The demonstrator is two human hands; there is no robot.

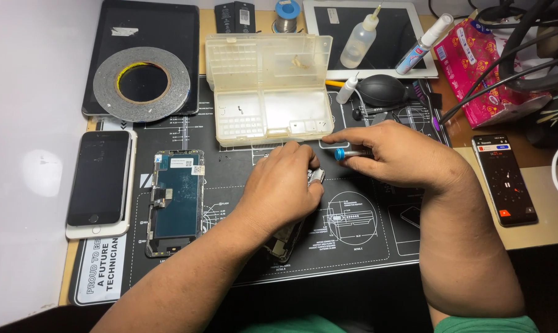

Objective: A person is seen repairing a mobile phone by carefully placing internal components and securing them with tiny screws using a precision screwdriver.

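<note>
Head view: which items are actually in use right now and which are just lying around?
In use:
- left hand pressing on the opened phone body
- right hand holding the blue-capped screwdriver
- open parts box, right beside the hands

Lying about:
- tape roll
- detached screen
- white phone
- squeeze bottle
- black air blower
- tissue pack

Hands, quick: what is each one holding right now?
Left hand: closed on the opened phone body.
Right hand: closed on a blue-capped screwdriver.

Bright overhead light washed out the white surface (26,154) at left and put glare on the plastic parts box (269,86). Lower edge fell dark. Focus was sharp throughout; no motion blur.
</note>
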